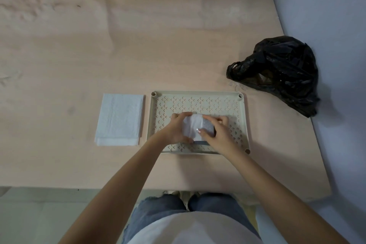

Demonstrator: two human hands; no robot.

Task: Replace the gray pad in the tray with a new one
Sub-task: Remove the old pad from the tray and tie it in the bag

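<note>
A beige perforated tray (198, 97) lies on the pink bed surface. Over its near half, both hands hold a folded-up gray pad (195, 126) whose white backing faces up, with gray showing at its right edge. My left hand (177, 128) grips the bundle from the left, fingers curled over its far edge. My right hand (216, 130) grips it from the right, thumb on top. A clean white folded pad (120, 119) lies flat just left of the tray.
A crumpled black plastic bag (277, 71) sits to the right of the tray, near the blue wall (326, 16). The bed's near edge runs just in front of my legs. Clutter lies beyond the far edge.
</note>
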